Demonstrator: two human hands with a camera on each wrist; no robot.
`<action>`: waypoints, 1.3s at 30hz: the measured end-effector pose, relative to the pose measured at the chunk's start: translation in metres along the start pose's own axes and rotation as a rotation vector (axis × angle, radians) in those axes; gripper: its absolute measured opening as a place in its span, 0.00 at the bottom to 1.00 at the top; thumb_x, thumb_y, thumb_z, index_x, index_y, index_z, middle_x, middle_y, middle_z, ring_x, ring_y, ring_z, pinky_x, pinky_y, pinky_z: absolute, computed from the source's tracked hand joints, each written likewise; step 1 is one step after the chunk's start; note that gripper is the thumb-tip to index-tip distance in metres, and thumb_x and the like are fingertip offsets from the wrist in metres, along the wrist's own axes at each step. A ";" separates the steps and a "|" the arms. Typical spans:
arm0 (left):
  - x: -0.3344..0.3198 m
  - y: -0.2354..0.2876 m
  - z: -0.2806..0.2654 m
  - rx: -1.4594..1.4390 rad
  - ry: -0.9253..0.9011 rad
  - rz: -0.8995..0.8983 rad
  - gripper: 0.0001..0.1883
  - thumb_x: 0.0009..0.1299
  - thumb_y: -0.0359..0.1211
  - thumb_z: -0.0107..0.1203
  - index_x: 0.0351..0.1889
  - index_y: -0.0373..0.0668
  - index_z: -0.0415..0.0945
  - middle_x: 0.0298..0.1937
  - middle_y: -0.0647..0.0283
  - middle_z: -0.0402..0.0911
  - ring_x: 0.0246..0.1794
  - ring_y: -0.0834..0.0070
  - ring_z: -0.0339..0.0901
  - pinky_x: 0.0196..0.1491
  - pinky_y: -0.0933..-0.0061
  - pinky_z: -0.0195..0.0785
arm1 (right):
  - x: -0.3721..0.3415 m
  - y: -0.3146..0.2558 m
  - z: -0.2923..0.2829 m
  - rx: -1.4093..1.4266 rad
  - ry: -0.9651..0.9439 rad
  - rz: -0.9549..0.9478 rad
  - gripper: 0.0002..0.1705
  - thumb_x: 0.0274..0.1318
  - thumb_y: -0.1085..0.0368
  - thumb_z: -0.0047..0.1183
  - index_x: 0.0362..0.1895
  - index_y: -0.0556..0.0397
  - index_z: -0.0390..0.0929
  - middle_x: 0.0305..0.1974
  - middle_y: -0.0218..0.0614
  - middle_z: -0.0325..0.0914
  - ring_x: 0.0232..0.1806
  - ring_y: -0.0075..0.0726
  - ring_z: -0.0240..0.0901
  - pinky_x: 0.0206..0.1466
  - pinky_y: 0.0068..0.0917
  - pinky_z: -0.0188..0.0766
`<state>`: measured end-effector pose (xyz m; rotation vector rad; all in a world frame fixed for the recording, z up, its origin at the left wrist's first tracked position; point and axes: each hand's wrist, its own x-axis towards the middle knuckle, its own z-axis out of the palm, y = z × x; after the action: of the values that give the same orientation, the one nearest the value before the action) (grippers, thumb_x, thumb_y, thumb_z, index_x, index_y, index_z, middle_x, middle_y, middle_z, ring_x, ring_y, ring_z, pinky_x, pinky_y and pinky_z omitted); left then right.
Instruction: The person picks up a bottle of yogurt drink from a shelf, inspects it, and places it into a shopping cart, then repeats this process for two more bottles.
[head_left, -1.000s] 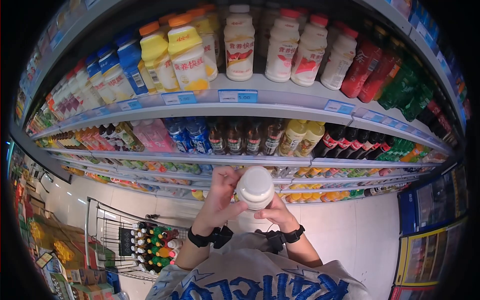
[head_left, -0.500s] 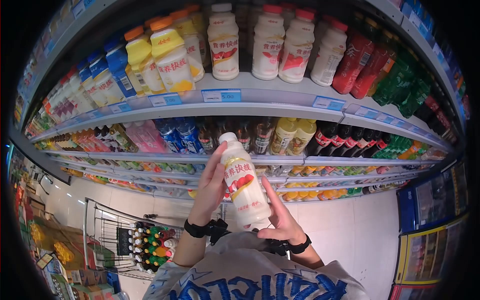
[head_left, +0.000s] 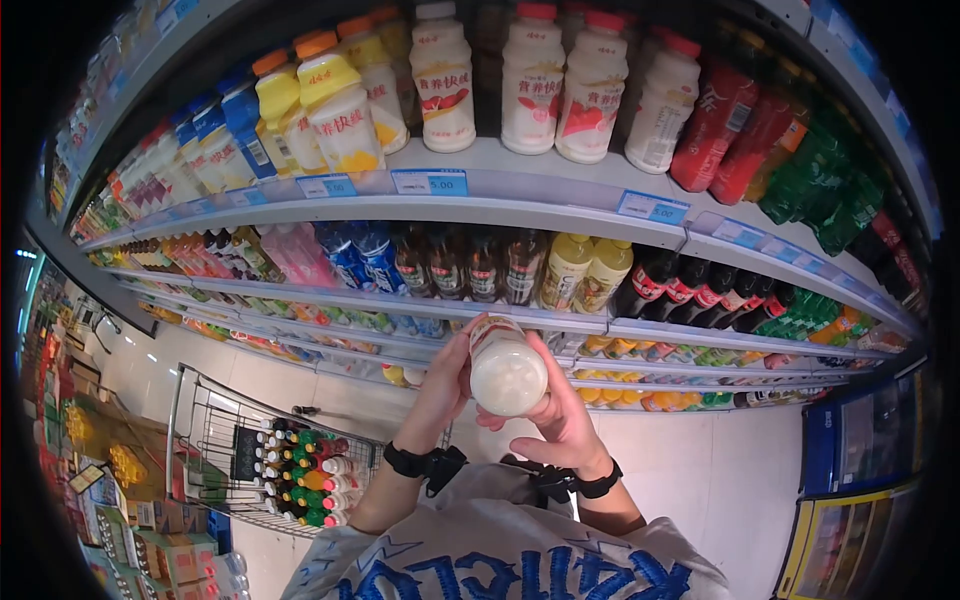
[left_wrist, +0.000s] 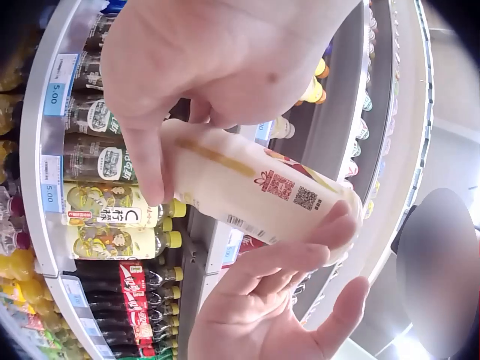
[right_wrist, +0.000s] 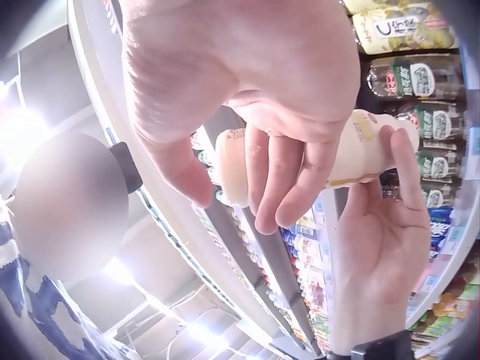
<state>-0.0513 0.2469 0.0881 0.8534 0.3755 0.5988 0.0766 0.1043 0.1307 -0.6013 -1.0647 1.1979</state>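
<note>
A white bottle (head_left: pixel 508 378) is tilted with its base toward the head camera. My left hand (head_left: pixel 440 380) grips its upper part from the left; in the left wrist view that hand (left_wrist: pixel 217 67) has its fingers and thumb around the bottle's (left_wrist: pixel 217 161) narrower end. The fingers of my right hand (head_left: pixel 568 425) bend round the body near the base, the thumb standing apart. The right wrist view shows three fingers of the right hand (right_wrist: pixel 247 82) across the bottle (right_wrist: pixel 234 169), and the left hand (right_wrist: pixel 382 247) at the other end. The cap is hidden.
Ahead, the upper shelf (head_left: pixel 540 178) bears white, yellow, blue, red and green bottles above price tags. Lower shelves hold more drinks. A cart (head_left: pixel 215 440) with several bottles stands at lower left, near stacked boxes (head_left: pixel 180 560). Glass-front coolers (head_left: pixel 860 440) are at right.
The bottle first turned from cap toward the head camera to label showing, then to base showing. The right hand came from beside the bottle to bend its fingers round it.
</note>
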 end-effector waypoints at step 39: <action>-0.354 0.047 -0.166 -0.071 0.769 0.401 0.20 0.75 0.40 0.50 0.60 0.40 0.70 0.47 0.65 0.79 0.44 0.78 0.80 0.35 0.72 0.84 | -0.021 0.208 0.177 0.111 -0.226 0.569 0.30 0.60 0.70 0.47 0.66 0.57 0.54 0.51 0.42 0.72 0.41 0.34 0.76 0.47 0.31 0.73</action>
<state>-0.4298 0.1462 0.0506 0.6029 0.8807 1.3108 -0.1748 0.1206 0.0219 -0.7198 -1.0360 1.8440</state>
